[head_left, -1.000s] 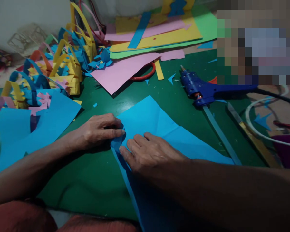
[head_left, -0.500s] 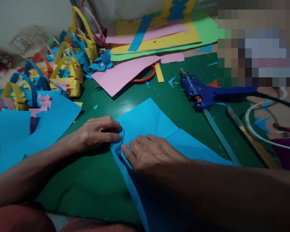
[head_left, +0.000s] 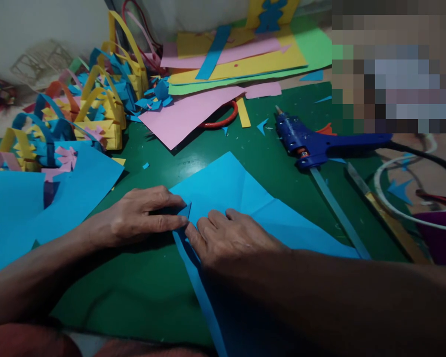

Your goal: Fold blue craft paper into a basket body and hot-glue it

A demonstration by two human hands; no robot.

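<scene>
A large sheet of blue paper (head_left: pixel 223 183) with creases lies on the green table, its left edge folded over in a small flap. My left hand (head_left: pixel 144 213) is at that flap, thumb and forefinger pinching the fold from the left. Pressed onto the sheet just right of the flap is my right hand (head_left: pixel 230 238), its fingers curled and its thumb tip at the fold. The sheet's lower part falls in shadow below my right forearm.
Right of the sheet lie a blue glue gun (head_left: pixel 305 141) and a cutter knife (head_left: pixel 382 213). Red-handled scissors (head_left: pixel 223 119) sit partly under pink paper (head_left: pixel 186 119). Small paper baskets (head_left: pixel 100 129) and another blue sheet (head_left: pixel 78 188) occupy the left. Stacked coloured paper (head_left: pixel 245 64) lies behind.
My left hand has shifted slightly left and down along the fold, with its thumb and forefinger a little farther apart. My right hand stays nearly where it was on the sheet.
</scene>
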